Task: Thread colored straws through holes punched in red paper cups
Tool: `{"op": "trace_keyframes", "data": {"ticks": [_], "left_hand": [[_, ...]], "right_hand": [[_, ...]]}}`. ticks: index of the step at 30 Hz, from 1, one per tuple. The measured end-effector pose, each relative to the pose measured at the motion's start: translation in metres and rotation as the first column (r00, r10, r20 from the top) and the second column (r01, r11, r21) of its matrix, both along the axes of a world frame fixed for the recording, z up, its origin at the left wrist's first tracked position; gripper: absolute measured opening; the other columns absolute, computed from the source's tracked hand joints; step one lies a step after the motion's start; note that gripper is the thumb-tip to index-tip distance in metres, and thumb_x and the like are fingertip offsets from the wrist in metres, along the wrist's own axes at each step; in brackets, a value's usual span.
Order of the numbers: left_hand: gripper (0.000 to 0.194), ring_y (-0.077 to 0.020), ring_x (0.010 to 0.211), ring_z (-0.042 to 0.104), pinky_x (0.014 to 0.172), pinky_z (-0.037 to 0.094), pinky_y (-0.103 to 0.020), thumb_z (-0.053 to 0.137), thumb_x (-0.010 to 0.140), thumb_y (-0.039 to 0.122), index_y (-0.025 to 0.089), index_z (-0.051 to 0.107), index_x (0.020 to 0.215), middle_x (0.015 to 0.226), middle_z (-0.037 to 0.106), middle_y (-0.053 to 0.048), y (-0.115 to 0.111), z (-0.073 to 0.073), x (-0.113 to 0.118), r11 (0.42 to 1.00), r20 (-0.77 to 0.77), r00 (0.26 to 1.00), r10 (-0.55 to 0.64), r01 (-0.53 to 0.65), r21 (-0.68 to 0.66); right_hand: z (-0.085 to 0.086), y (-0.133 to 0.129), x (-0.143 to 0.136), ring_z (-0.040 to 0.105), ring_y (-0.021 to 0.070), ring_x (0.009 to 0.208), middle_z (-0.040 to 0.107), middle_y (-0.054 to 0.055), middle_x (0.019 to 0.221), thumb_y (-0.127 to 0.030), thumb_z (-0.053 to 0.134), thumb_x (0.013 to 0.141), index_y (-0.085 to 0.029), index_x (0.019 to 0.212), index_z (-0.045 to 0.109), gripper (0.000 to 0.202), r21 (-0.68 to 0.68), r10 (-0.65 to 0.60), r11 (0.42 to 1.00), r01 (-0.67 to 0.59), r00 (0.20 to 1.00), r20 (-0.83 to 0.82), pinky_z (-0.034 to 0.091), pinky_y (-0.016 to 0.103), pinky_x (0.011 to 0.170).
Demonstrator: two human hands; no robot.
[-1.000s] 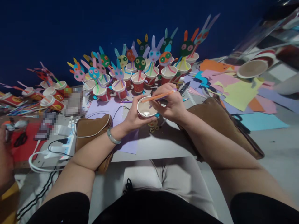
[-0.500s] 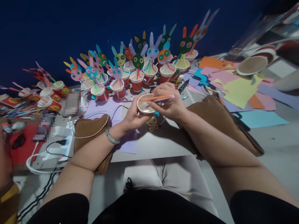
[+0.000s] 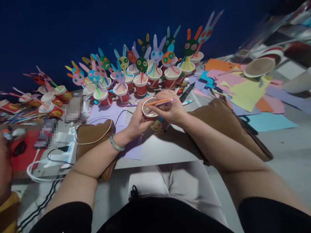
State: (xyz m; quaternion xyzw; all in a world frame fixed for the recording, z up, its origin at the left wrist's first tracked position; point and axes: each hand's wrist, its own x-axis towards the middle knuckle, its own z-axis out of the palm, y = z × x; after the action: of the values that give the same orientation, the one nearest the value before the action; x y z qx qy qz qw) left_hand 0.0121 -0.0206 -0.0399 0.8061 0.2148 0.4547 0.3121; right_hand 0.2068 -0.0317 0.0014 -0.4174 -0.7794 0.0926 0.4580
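Note:
My left hand (image 3: 138,119) is wrapped round the side of a paper cup (image 3: 146,113), which is tilted so that its pale inside faces me. Over the cup's mouth, my right hand (image 3: 171,108) pinches thin orange and purple strips (image 3: 159,102). One end of the orange strip lies across the rim on the left. Just below the cup, a small yellow round paper face (image 3: 156,125) rests on the table, with small round eye pieces (image 3: 159,133) beside it. A purple paper sheet (image 3: 132,150) lies under my left forearm.
Several red paper cups with rabbit-like paper figures (image 3: 141,84) stand along the back. Coloured paper scraps (image 3: 252,95) and a brown cushion-like item (image 3: 223,126) lie right. A second brown item (image 3: 94,136), a power strip (image 3: 71,147) and cables are left. Another person's arm (image 3: 5,168) shows at far left.
My right hand has shifted slightly left with the strips, which now reach a little further across the cup's mouth. My left hand keeps its hold on the cup. The view has turned slightly.

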Motion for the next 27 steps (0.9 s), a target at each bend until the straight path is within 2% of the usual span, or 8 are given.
{"op": "trace_keyframes", "data": {"ticks": [2,5,7,9,12,16,21,27], "left_hand": [[0.079,-0.0316,0.142,0.056,0.122,0.044,-0.047,0.079,0.087,0.051,0.025,0.039,0.151,0.15,0.054,-0.015,0.003,-0.002,-0.001,0.999,0.023,1.0,-0.019,0.02,-0.038],[0.083,-0.031,0.138,0.06,0.115,0.051,-0.045,0.082,0.083,0.053,0.026,0.042,0.15,0.148,0.057,-0.014,0.008,-0.001,-0.002,0.982,0.1,0.991,-0.091,0.106,-0.156],[0.068,-0.0279,0.131,0.064,0.107,0.056,-0.042,0.074,0.088,0.054,0.027,0.049,0.146,0.144,0.062,-0.012,0.013,0.002,-0.004,0.957,0.173,0.981,-0.092,0.135,-0.256],[0.045,-0.0232,0.119,0.07,0.101,0.058,-0.039,0.066,0.094,0.05,0.025,0.061,0.132,0.13,0.07,-0.009,0.017,0.007,-0.006,0.935,0.195,0.981,-0.017,0.085,-0.345],[0.029,-0.0173,0.098,0.072,0.09,0.059,-0.032,0.071,0.092,0.045,0.02,0.072,0.107,0.105,0.077,-0.006,0.02,0.016,-0.008,0.926,0.144,0.987,0.072,-0.013,-0.377],[0.031,-0.0123,0.082,0.069,0.078,0.056,-0.025,0.078,0.089,0.048,0.018,0.075,0.095,0.09,0.076,-0.004,0.016,0.024,-0.008,0.942,0.122,0.989,0.088,-0.042,-0.334],[0.038,-0.0094,0.068,0.066,0.064,0.054,-0.022,0.085,0.081,0.052,0.017,0.072,0.091,0.079,0.073,-0.002,0.013,0.028,-0.006,0.881,0.171,0.985,0.034,0.052,-0.471],[0.043,-0.0071,0.063,0.061,0.06,0.052,-0.021,0.09,0.075,0.052,0.016,0.068,0.085,0.074,0.069,0.0,0.015,0.033,-0.005,0.839,0.216,0.976,0.023,0.099,-0.535]], "right_hand": [[-0.001,0.0,-0.001,0.064,0.0277,0.084,0.066,0.006,0.077,-0.062,0.065,0.093,-0.027,0.083,0.063,0.037,-0.014,-0.021,1.0,0.021,1.0,-0.013,0.052,0.056,0.099],[-0.002,0.003,-0.001,0.066,0.0282,0.086,0.068,0.007,0.08,-0.065,0.068,0.09,-0.026,0.084,0.064,0.039,-0.048,-0.037,0.998,0.034,0.997,-0.067,0.052,0.057,0.101],[0.0,0.004,0.001,0.066,0.0275,0.083,0.069,0.007,0.079,-0.066,0.069,0.088,-0.026,0.084,0.065,0.041,-0.09,-0.022,0.996,0.011,0.992,-0.122,0.054,0.055,0.097],[0.003,0.005,0.005,0.065,0.0257,0.079,0.07,0.006,0.079,-0.067,0.071,0.087,-0.025,0.084,0.066,0.042,-0.147,0.008,0.989,-0.037,0.982,-0.19,0.057,0.051,0.088],[0.011,0.005,0.011,0.065,0.0235,0.076,0.071,0.006,0.08,-0.068,0.074,0.085,-0.024,0.084,0.069,0.044,-0.236,0.079,0.962,-0.139,0.966,-0.246,0.059,0.046,0.077],[0.016,0.004,0.016,0.065,0.0229,0.077,0.071,0.006,0.081,-0.067,0.077,0.082,-0.023,0.086,0.072,0.045,-0.292,0.153,0.932,-0.217,0.962,-0.228,0.059,0.044,0.078],[0.015,0.007,0.017,0.066,0.0237,0.081,0.069,0.006,0.082,-0.066,0.077,0.083,-0.021,0.086,0.072,0.045,-0.301,0.19,0.919,-0.256,0.954,-0.23,0.06,0.044,0.083],[0.016,0.006,0.018,0.068,0.0233,0.087,0.073,0.006,0.091,-0.062,0.079,0.083,-0.019,0.091,0.072,0.045,-0.278,0.154,0.929,-0.245,0.937,-0.312,0.06,0.042,0.086]]}}
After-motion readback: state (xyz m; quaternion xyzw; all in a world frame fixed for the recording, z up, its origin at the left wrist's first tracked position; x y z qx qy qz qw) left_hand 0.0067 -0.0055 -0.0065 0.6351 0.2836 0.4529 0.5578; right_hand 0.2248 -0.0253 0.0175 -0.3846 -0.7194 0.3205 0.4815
